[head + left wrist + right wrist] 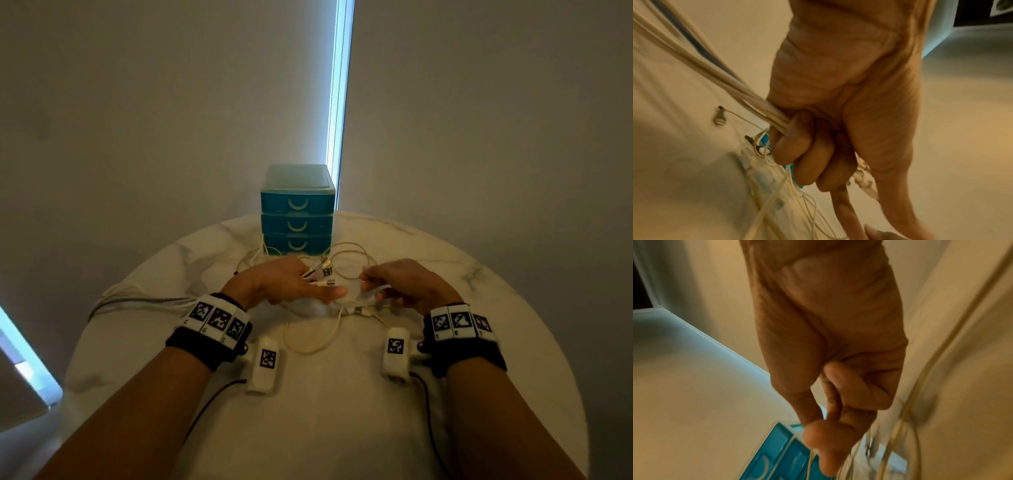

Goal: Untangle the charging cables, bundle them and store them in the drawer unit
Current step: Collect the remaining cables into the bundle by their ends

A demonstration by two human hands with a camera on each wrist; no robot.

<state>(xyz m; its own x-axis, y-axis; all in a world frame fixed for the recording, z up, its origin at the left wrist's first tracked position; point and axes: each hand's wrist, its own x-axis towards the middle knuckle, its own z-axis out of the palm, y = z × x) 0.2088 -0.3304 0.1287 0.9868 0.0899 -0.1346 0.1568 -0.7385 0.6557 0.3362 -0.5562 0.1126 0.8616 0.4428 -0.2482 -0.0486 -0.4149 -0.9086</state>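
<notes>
Several cream charging cables [329, 270] tangled just before teal drawer unit [297, 212]. Left hand [287, 281] clenched around a cable bundle; right hand [404, 284] pinching one thin strand.

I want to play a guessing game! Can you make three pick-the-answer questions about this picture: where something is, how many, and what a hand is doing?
1. Where is the drawer unit?
A. far edge of the table
B. on the floor
C. on a chair

2. How many drawers?
A. one
B. three
C. six

3. The left hand is
A. flat and empty
B. holding cables
C. opening a drawer

Answers: A, it stands on the table's far side; B, three curved handles show; B, its grip is curled round a bunch of cables.
</notes>
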